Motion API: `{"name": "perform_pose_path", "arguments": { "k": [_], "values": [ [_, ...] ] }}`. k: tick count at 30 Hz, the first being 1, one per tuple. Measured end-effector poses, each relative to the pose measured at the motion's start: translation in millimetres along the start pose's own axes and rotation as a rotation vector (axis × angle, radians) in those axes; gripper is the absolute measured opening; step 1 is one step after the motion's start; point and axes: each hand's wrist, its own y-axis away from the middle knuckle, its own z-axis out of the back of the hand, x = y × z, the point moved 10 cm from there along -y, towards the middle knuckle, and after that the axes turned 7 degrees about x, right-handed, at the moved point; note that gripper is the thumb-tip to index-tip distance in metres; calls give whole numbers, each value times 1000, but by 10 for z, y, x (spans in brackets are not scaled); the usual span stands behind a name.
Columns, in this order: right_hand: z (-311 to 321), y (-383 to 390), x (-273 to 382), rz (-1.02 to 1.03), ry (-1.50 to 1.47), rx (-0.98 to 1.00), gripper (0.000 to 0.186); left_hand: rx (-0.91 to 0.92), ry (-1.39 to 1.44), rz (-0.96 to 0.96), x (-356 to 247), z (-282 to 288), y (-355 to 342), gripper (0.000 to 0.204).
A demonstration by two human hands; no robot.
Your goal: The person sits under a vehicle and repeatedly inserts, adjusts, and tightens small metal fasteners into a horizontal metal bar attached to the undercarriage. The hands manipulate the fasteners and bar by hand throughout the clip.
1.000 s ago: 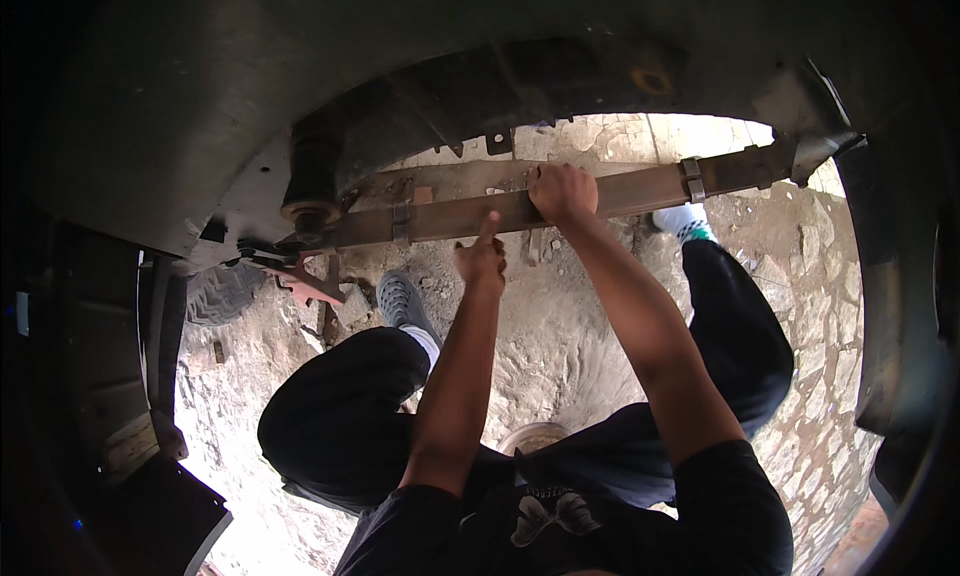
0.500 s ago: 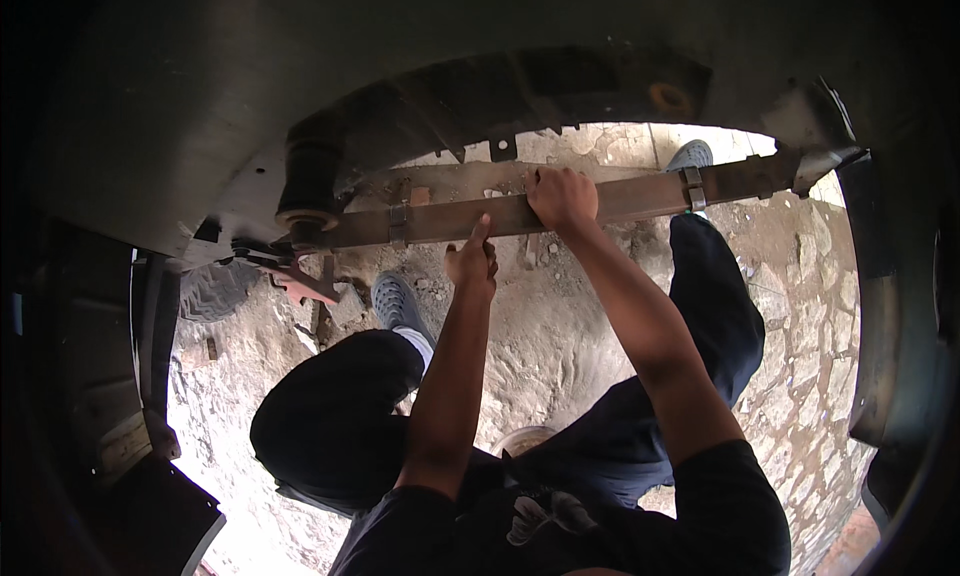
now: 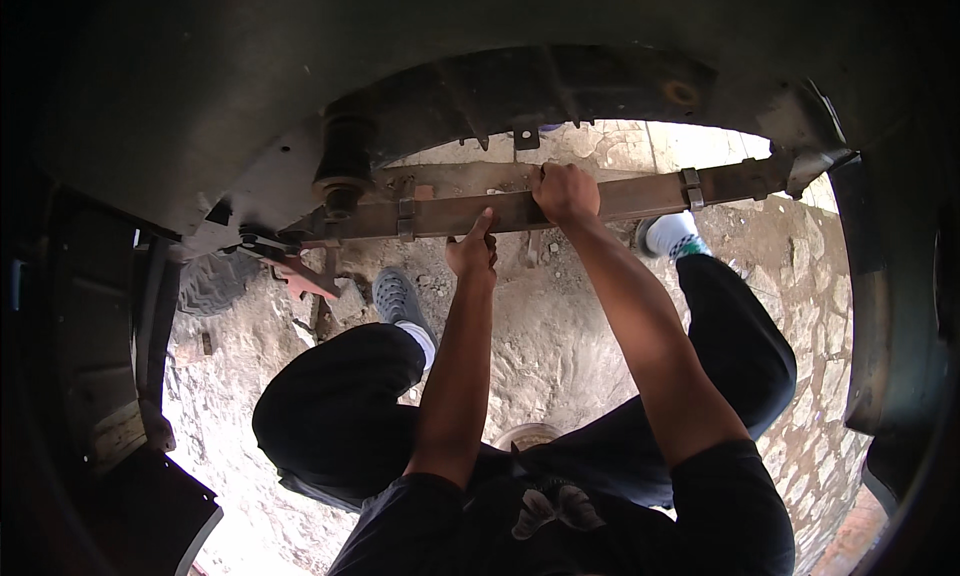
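A long rusty flat steel bar [image 3: 645, 196] runs across beneath the dark vehicle underside, with metal clamps [image 3: 692, 189] near both ends. My right hand [image 3: 567, 194] is closed over the bar just right of its middle, fingers at the upper edge. A short way to its left, my left hand [image 3: 472, 248] has its thumb up against the lower edge, with fingers curled round there. Left of that sits a black cylindrical mount [image 3: 345, 146] with a rim at its bottom.
A red bracket [image 3: 298, 276] and a dark tyre [image 3: 212, 288] lie at the left. Dark body panels [image 3: 870, 296] border both sides. My legs and feet [image 3: 398, 301] are spread on rough dusty stone ground [image 3: 550, 346].
My right foot swung upward in the picture half a second ago and is now back lower, beside the bar. Both hands have stayed nearly in place; the underside shifted slightly in view.
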Motion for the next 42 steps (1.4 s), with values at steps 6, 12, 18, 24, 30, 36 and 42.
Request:
{"name": "perform_pose_path", "arguments": {
  "k": [6,12,18,24,30,36,42],
  "values": [
    [5,-2,13,-5,6,12,47,97,47,203,545,-311,111,75],
    [-90,31,-73,-39,11,46,49,32,93,-5,49,-52,-37,46],
    [-82,-49,-66,6,63,9,50,-73,201,30,396,-344,191,57],
    [-53,16,-59,-17,36,14,48,-46,226,-19,367,-253,186,91],
    [-95,48,-52,-24,52,17,50,-332,199,-237,-288,687,54,101],
    [-48,20,35,-34,50,5,52,-116,64,-3,206,393,-69,125],
    [-123,65,48,-15,48,12,53,-34,76,278,1384,-27,525,67]
  ]
}}
